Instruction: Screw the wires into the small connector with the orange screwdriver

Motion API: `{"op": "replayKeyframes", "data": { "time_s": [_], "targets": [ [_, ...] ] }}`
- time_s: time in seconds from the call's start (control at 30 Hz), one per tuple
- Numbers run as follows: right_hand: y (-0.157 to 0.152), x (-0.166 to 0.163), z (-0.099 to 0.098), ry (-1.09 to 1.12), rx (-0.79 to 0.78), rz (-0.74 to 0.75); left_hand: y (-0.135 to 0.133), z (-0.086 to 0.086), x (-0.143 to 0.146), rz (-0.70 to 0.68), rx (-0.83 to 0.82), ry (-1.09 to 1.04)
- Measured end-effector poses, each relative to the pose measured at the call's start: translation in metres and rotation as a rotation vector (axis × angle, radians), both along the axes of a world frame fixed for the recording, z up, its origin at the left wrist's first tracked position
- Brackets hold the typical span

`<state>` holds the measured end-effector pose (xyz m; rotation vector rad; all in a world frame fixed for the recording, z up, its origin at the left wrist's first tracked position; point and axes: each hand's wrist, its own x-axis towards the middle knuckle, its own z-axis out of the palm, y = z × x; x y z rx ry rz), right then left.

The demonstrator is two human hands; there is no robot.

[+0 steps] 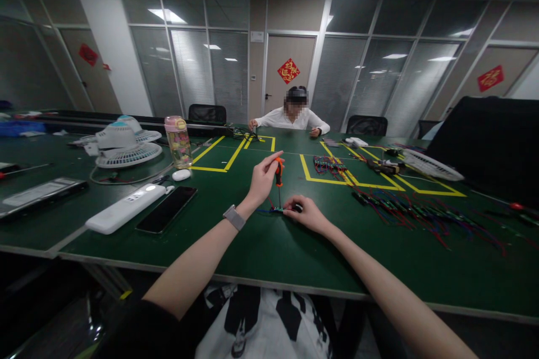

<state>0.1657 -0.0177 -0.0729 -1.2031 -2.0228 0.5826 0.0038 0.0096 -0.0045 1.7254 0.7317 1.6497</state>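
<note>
My left hand [264, 179] is closed around the orange and black handle of a screwdriver [279, 174]. The screwdriver stands nearly upright, its thin shaft running down to a small green circuit board [277, 210] on the table. Red and blue wires come off the board's left side. My right hand [306, 214] pinches the right end of the board between thumb and fingers and rests at the table top. Whether the tip sits in a screw is too small to tell.
Boards with red and blue wires [421, 213] lie at the right, and another wire bundle [330, 165] sits inside yellow tape. On the left are a power strip [126, 208], a phone [167, 210], a bottle [178, 143] and a fan [126, 151]. Across the table sits a person [290, 119].
</note>
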Motion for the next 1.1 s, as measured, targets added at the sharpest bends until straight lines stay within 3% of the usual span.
{"op": "replayKeyframes", "data": {
  "time_s": [0.17, 0.33, 0.53, 0.73, 0.9, 1.1],
  "targets": [
    [0.0012, 0.0013, -0.0016, 0.003, 0.002, 0.007, -0.0013, -0.001, -0.0007, 0.116, 0.085, 0.063],
    [0.0028, 0.0024, -0.0034, 0.009, -0.002, -0.002, 0.002, -0.0023, 0.0001, -0.018, 0.016, -0.001],
    [0.0021, 0.0013, -0.0019, 0.011, -0.025, -0.031, 0.0011, -0.0026, 0.0008, 0.089, 0.067, 0.048],
    [0.0008, 0.0006, -0.0004, 0.02, -0.028, -0.003, 0.0011, -0.0025, 0.001, -0.026, 0.015, -0.006],
    [0.0008, 0.0008, -0.001, 0.006, -0.012, -0.007, -0.0008, -0.0017, 0.0001, 0.101, 0.077, 0.048],
    [0.0025, 0.002, -0.0029, 0.007, -0.016, -0.009, -0.0012, -0.0001, 0.0006, -0.028, -0.007, 0.002]
  ]
}}
